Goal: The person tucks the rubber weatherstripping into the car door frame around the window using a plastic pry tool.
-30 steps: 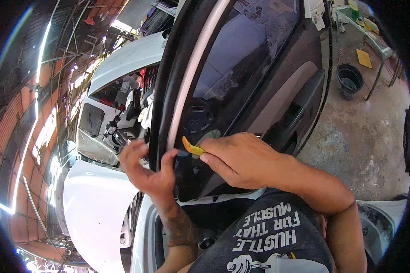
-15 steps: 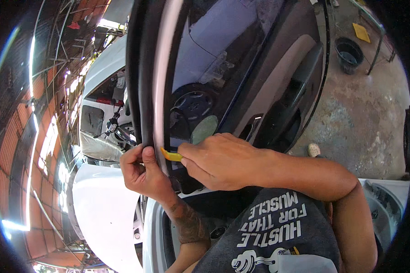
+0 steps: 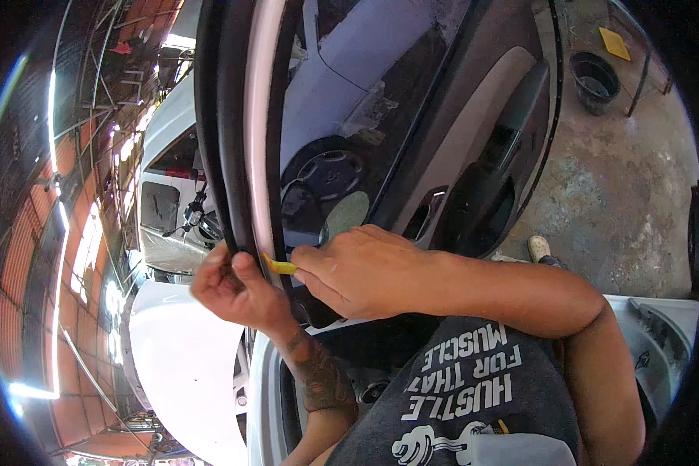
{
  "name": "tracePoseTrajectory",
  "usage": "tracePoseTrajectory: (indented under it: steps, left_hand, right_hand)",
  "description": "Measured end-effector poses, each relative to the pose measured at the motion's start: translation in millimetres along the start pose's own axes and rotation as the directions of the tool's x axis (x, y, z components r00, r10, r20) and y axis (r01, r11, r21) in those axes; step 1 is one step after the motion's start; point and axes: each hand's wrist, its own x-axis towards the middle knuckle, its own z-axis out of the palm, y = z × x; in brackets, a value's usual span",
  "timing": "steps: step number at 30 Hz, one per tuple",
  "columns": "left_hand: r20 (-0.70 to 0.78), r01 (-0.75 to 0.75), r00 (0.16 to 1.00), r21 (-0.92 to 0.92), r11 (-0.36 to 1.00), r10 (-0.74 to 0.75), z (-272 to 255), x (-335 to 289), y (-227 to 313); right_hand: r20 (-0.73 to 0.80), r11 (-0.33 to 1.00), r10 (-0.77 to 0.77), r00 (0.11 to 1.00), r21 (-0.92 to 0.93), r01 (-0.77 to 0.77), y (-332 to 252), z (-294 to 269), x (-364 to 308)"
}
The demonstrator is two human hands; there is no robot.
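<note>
A car door stands open before me, its window glass (image 3: 349, 109) framed by a pale painted strip (image 3: 262, 132) and black rubber weatherstrip (image 3: 224, 140). My left hand (image 3: 245, 291) pinches the weatherstrip between thumb and fingers near the lower end of the frame. Closed around a small yellow pry tool (image 3: 282, 267), my right hand (image 3: 365, 272) lies across the window's lower corner. The tool's thin curved tip touches the pale strip beside my left thumb. My right fingers hide the rest of the tool.
The door's inner panel (image 3: 481, 132) with its handle extends to the right. A white car panel (image 3: 182, 349) lies low on the left, and another white car stands beyond it. On the concrete floor are a black bucket (image 3: 595, 81), a yellow flat piece (image 3: 614, 43) and a shoe (image 3: 539, 248).
The door frame and weatherstrip have shifted left in view. Both hands moved slightly left with them, my left hand still pinching the weatherstrip and my right still holding the pry tool.
</note>
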Motion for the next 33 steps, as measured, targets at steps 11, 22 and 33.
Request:
tracePoseTrajectory:
  steps: [11, 22, 33]
  left_hand:
    - [0.112, -0.149, 0.987, 0.442, 0.885, 0.111, -13.8, -8.2, 0.2]
    - [0.049, 0.292, 0.956, -0.055, 0.955, -0.289, -11.2, 5.2, 17.1]
    - [0.214, 0.441, 0.889, -0.165, 0.882, -0.404, -26.3, 20.9, 10.3]
  right_hand:
    - [-0.082, 0.997, -0.072, 0.994, -0.029, 0.07, 17.2, 8.6, -10.9]
    - [-0.06, 0.995, -0.102, 0.993, -0.018, 0.101, 12.4, 18.4, 5.9]
    - [-0.187, 0.998, -0.06, 0.981, -0.005, 0.06, -1.9, 27.2, 8.5]
